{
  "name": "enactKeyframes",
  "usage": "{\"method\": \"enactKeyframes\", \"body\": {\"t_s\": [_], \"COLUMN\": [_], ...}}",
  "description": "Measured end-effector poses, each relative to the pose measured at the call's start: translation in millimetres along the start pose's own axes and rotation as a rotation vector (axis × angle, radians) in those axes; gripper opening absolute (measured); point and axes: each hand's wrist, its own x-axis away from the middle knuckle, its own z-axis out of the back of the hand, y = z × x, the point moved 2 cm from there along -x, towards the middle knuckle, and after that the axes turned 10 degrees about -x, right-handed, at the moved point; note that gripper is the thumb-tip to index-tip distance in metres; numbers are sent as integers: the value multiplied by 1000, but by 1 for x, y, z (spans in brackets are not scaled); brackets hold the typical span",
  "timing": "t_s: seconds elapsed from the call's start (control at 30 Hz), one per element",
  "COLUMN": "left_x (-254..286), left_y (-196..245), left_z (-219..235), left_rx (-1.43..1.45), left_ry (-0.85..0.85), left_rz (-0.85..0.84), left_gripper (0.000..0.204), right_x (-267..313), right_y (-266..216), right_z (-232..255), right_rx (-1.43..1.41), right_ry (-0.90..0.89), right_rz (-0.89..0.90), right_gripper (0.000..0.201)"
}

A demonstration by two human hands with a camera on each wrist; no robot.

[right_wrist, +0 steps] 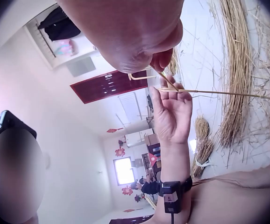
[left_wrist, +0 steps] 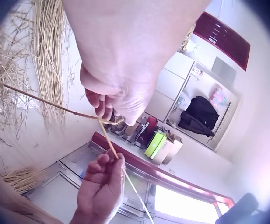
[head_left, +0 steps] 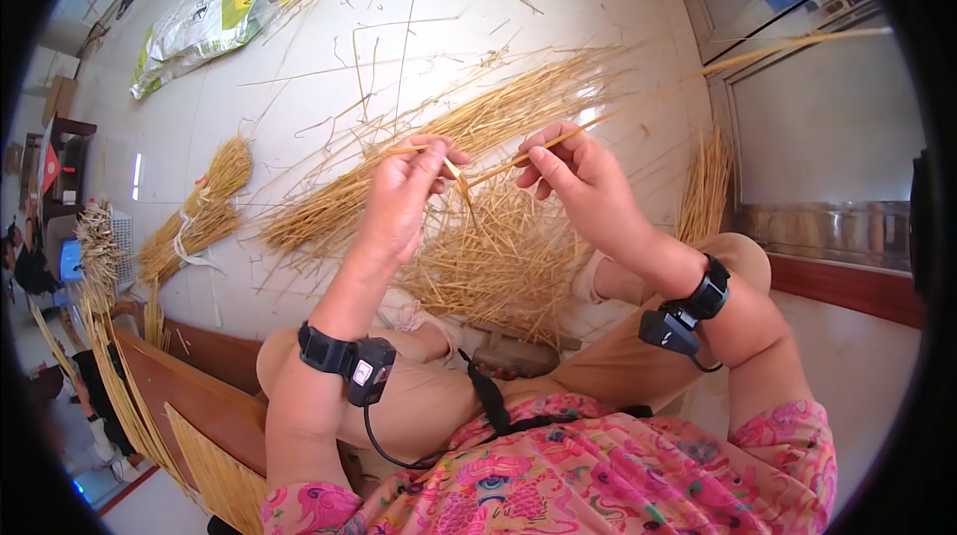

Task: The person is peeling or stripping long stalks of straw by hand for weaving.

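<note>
In the head view the left hand (head_left: 404, 194) pinches a straw piece (head_left: 454, 168) between thumb and fingers, its short end folded. Opposite it, the right hand (head_left: 583, 176) pinches a long straw stalk (head_left: 495, 170) that slants down to meet the piece at the left fingertips. The left wrist view shows the two straws crossing at the left hand (left_wrist: 121, 88), one long stalk (left_wrist: 41, 99) running off to the left, while the right hand (left_wrist: 100, 189) grips the other below. Seen from the right wrist, the left hand (right_wrist: 172, 114) has its palm turned up beside the crossing.
Below the hands a loose straw heap (head_left: 498, 261) lies on the tiled floor, with a long straw pile (head_left: 349, 196) behind it. A tied bundle (head_left: 204, 206) lies at the left, a plastic bag (head_left: 204, 21) at the upper left. A metal-framed cabinet (head_left: 817, 126) stands right.
</note>
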Motion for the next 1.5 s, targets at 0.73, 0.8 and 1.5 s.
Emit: {"method": "enactKeyframes", "body": {"t_s": [0.73, 0.8, 1.5], "left_x": [12, 11, 10], "left_y": [-14, -11, -8], "left_z": [-22, -19, -2], "left_rx": [-90, -127, -1], "left_ry": [-353, -332, -26], "left_rz": [126, 143, 109], "left_gripper": [19, 25, 11], "right_x": [3, -5, -22], "right_y": [19, 13, -37], "right_z": [0, 6, 52], "right_rx": [31, 0, -54], "right_ry": [46, 88, 356], "right_rz": [-214, -172, 29], "right_gripper": [22, 20, 21]}}
